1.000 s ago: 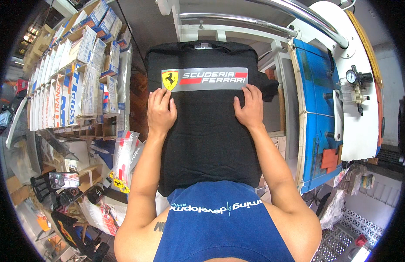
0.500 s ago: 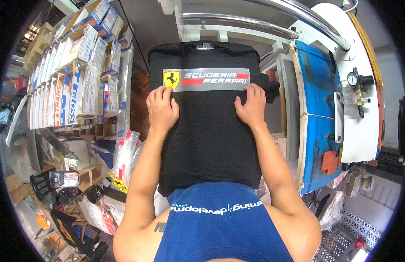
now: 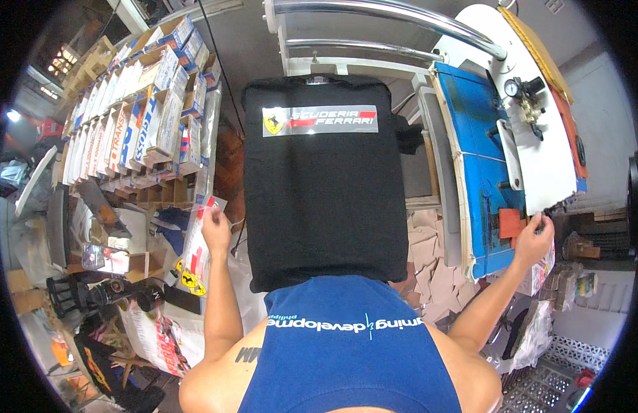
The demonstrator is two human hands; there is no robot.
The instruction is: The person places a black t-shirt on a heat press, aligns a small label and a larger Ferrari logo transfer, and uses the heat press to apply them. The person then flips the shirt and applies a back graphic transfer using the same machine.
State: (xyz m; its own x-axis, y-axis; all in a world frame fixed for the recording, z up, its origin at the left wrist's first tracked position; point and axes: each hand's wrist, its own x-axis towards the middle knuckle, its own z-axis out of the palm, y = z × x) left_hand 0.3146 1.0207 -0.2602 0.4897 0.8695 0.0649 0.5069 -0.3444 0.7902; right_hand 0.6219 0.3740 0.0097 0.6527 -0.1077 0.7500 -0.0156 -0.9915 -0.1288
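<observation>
A black T-shirt (image 3: pixel 326 206) is spread flat in front of me, its collar at the far end. Across its chest lies a clear transfer sheet (image 3: pixel 320 129) with a yellow shield and red and white lettering. My left hand (image 3: pixel 217 233) is left of the shirt, fingers curled at the upper end of more printed transfer sheets (image 3: pixel 195 255). Far to the right, my right hand (image 3: pixel 534 239) has its fingers bent around something dark by the lower corner of the press's white arm (image 3: pixel 536 165). What it grips is mostly hidden.
The heat press's blue padded head (image 3: pixel 480 172) stands right of the shirt, with a pressure gauge (image 3: pixel 511 87) on the arm. Chrome bars (image 3: pixel 394 12) cross the far side. Stacked paper boxes (image 3: pixel 147 110) fill the left. Brown paper pieces (image 3: pixel 425 265) lie beside the shirt.
Both hands have left the lower corners of the transfer sheet on the shirt. My left moved down-left to the other sheets; my right swung out to the press. The view shifted slightly.
</observation>
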